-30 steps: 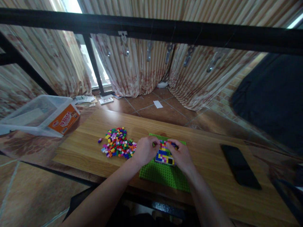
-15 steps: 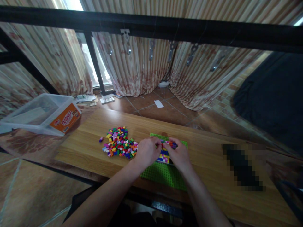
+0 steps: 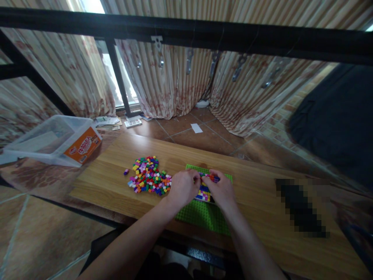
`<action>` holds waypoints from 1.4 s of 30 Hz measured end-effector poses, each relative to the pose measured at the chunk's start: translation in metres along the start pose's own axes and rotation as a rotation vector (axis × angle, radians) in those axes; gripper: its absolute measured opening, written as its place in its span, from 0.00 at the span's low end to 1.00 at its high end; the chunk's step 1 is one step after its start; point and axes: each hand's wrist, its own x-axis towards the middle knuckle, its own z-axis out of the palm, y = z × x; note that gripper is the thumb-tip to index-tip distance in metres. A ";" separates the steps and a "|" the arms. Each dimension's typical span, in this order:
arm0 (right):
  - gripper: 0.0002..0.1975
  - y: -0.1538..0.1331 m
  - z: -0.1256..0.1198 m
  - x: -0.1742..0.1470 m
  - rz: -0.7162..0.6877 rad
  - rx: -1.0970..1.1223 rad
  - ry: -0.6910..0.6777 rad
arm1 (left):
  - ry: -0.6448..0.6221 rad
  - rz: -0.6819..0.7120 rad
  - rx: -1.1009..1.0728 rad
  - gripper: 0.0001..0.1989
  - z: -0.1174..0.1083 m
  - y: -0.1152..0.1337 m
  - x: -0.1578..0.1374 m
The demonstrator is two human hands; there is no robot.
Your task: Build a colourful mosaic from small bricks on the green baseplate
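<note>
A green studded baseplate (image 3: 204,216) lies on the wooden table, with rows of small coloured bricks (image 3: 204,194) built up on it. Above its left side is my left hand (image 3: 183,187), thumb and fingers curled into a pinch; whatever is between the fingertips is too small to make out. My right hand (image 3: 223,189) bends over the right part of the brick rows, its thumb and fingertips close together near red and purple bricks. The hands cover part of the rows. Left of my left hand spreads a pile of loose toy bricks (image 3: 148,178) in many colours.
One purple brick (image 3: 126,171) lies apart from the pile. A clear plastic box (image 3: 55,155) with an orange label stands at the left. On the table's right is a pixelated dark object (image 3: 303,208). A black rail (image 3: 186,33) crosses in front of the curtains.
The view has shifted slightly, so everything sits a little further right in the picture. Both hands stay over the same bricks, with hardly any change in finger pose.
</note>
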 end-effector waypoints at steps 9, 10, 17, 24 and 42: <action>0.25 0.000 0.002 -0.001 0.004 0.016 -0.014 | -0.013 -0.025 0.006 0.11 0.001 0.001 0.000; 0.25 0.000 0.002 -0.001 0.005 0.009 -0.019 | -0.010 -0.028 0.002 0.11 0.001 0.000 0.000; 0.25 0.002 0.001 -0.003 -0.067 -0.044 -0.024 | -0.024 -0.047 -0.011 0.12 0.000 0.002 -0.001; 0.26 0.004 0.003 -0.002 -0.079 -0.057 0.000 | -0.025 -0.044 -0.007 0.12 -0.001 0.003 0.000; 0.23 0.002 0.008 -0.002 -0.089 -0.038 0.027 | -0.037 -0.051 0.012 0.13 0.001 0.002 -0.002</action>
